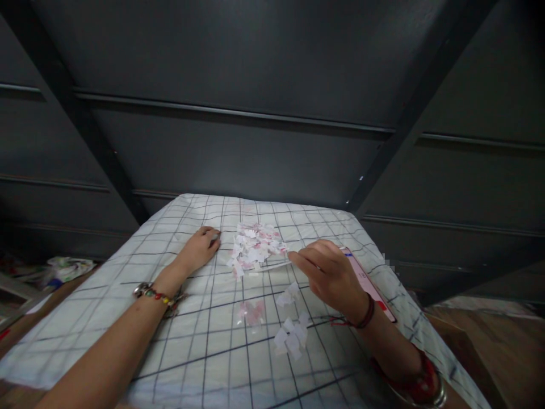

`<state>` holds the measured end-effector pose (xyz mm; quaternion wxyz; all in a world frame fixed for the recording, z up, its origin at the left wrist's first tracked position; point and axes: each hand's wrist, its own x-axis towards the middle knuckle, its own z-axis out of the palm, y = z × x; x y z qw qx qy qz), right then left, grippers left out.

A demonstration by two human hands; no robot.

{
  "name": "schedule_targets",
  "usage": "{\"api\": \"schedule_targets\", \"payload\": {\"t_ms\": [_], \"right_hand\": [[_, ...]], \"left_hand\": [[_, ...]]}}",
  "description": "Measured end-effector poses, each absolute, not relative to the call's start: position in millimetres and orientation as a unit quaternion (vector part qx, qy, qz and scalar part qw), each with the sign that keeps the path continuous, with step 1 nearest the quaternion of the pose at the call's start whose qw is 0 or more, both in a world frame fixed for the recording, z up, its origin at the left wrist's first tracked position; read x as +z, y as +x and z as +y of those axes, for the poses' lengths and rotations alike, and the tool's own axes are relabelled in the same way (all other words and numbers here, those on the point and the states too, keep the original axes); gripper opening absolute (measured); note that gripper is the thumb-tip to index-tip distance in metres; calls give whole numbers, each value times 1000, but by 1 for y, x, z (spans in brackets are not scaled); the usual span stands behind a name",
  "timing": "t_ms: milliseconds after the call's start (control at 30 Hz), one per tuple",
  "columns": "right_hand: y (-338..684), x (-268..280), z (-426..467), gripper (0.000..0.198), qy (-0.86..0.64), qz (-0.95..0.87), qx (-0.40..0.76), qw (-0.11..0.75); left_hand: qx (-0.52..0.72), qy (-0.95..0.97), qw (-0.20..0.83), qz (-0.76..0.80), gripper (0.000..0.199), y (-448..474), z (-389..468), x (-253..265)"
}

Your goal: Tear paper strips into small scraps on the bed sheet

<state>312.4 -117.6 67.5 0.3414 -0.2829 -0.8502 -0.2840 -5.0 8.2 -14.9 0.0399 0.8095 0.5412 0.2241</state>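
Observation:
My left hand (199,248) rests on the checked cloth with its fingers loosely bent and a gap between thumb and forefinger; I see nothing held in it. To its right lies a heap of small white and pink pieces (258,244), like paper or plastic scraps. At the heap's right edge, the thumb and forefinger of my right hand (330,275) are pinched together. A thin white strip (276,266) runs from near those fingertips along the heap's front; whether they grip it is unclear. Closer to me are a pinkish clear cluster (251,313) and small white pieces (292,338).
A phone (368,284) with a lit pink screen lies beyond my right wrist. The white checked cloth (191,363) covers the table. Dark panels (238,153) stand at the back edge. A cardboard box (464,346) is down on the right, and clutter (70,267) on the left.

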Motion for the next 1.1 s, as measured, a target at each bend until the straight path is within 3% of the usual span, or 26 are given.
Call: {"api": "schedule_targets", "payload": {"t_ms": [433,867,1100], "right_hand": [[322,73,-121,37,-295,-861,-287,298],[319,75,-121,37,-280,-852,-296,328],[320,74,-120,36,-274,-858,-292,322]], "left_hand": [[229,807,49,542,36,-4,6,-11],[295,752,6,589,38,4,-4,-1],[297,812,9,503,36,16,-18,19]]}}
